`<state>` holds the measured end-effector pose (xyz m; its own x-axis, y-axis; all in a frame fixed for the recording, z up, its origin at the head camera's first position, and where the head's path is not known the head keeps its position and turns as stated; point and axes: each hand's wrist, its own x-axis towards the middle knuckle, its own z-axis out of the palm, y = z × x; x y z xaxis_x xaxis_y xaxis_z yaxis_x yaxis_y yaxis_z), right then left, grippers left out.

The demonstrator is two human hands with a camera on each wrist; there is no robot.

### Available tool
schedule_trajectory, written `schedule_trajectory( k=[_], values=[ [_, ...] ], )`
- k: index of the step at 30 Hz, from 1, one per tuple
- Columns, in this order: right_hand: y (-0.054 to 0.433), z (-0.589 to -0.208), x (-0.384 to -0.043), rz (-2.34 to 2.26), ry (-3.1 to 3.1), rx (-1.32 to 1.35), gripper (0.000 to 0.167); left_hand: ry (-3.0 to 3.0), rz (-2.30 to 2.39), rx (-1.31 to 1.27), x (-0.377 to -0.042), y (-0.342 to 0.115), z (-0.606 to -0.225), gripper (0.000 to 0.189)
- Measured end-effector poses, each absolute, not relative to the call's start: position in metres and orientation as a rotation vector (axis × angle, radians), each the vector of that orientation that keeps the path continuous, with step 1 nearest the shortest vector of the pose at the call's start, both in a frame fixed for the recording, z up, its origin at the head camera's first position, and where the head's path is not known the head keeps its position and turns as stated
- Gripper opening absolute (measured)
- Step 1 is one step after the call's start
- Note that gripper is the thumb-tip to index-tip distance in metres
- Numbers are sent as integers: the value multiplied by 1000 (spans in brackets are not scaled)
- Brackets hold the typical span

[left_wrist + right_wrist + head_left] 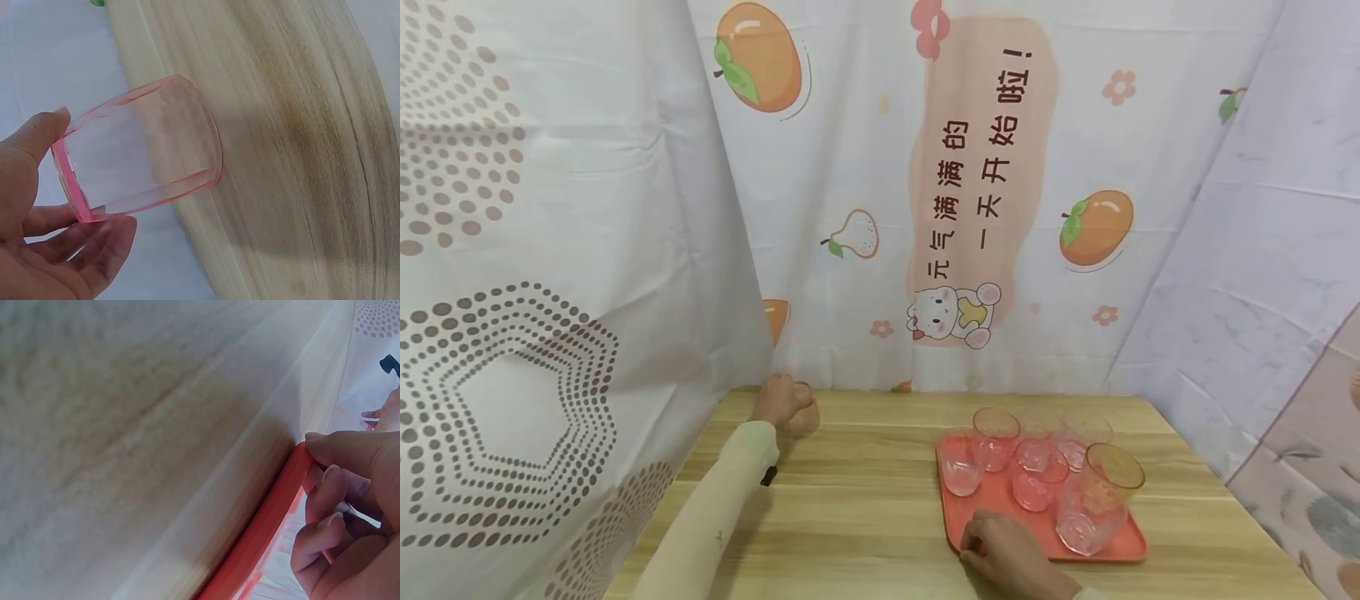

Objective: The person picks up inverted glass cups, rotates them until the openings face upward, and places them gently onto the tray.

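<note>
At the far left of the table, my left hand (pixel 781 400) grips a clear pink cup (pixel 140 150) at its thick-bottomed end. Seen from the left wrist, the thumb lies on one side of that base and the fingers on the other. The cup's open rim points toward the wood, so it is upside down. My right hand (pixel 1003 550) is at the near left corner of a red tray (pixel 1000 527). In the right wrist view its thumb and curled fingers pinch the tray's rim (pixel 275 506).
Several clear cups stand close together on the tray, among them a pink cup (pixel 1037 483) and a large amber-rimmed one (pixel 1112 475). The wooden table (pixel 857 492) spans between the hands. Printed curtains (pixel 850 167) hang behind it and on both sides.
</note>
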<state>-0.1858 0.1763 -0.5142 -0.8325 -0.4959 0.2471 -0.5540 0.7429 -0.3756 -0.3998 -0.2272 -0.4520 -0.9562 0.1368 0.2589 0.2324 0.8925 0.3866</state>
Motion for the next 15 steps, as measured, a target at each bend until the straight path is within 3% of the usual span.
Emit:
schedule_trajectory(
  k=[10,15],
  values=[
    [175,-516,-181,620,-2789,852,20,-2859,-746,-337,-389,-227,-448,25],
    [175,-515,-182,612,-2797,855,18,-2857,-736,-382,-381,-226,-443,30]
  ],
)
